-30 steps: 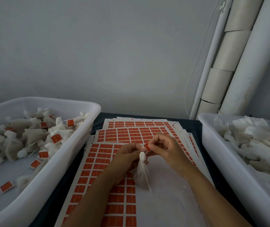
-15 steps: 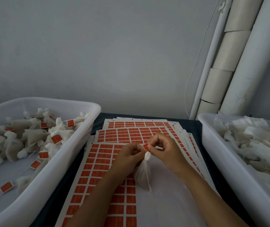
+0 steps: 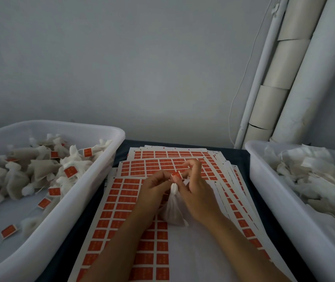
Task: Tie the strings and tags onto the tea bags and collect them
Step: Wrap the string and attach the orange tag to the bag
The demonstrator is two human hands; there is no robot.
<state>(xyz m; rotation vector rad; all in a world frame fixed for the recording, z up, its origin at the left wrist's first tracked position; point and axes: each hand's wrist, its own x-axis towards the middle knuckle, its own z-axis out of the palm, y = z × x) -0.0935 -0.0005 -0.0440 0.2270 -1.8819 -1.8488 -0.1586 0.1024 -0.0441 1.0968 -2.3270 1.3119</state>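
Above the stack of orange tag sheets (image 3: 126, 202), the left hand (image 3: 154, 188) pinches the gathered neck of a white tea bag (image 3: 172, 212), whose body hangs down onto the sheets. The right hand (image 3: 197, 192), just right of the neck, pinches a small orange tag (image 3: 176, 176) above it. Left of the sheets, a white bin (image 3: 77, 200) holds tagged tea bags; right of them, another white bin (image 3: 280, 210) holds untagged ones.

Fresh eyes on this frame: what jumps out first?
Dead centre, the left hand and right hand pinch the gathered neck of a white tea bag, an orange tag at the fingertips, over stacked orange tag sheets. The left bin holds tagged bags; the right bin holds plain white ones.
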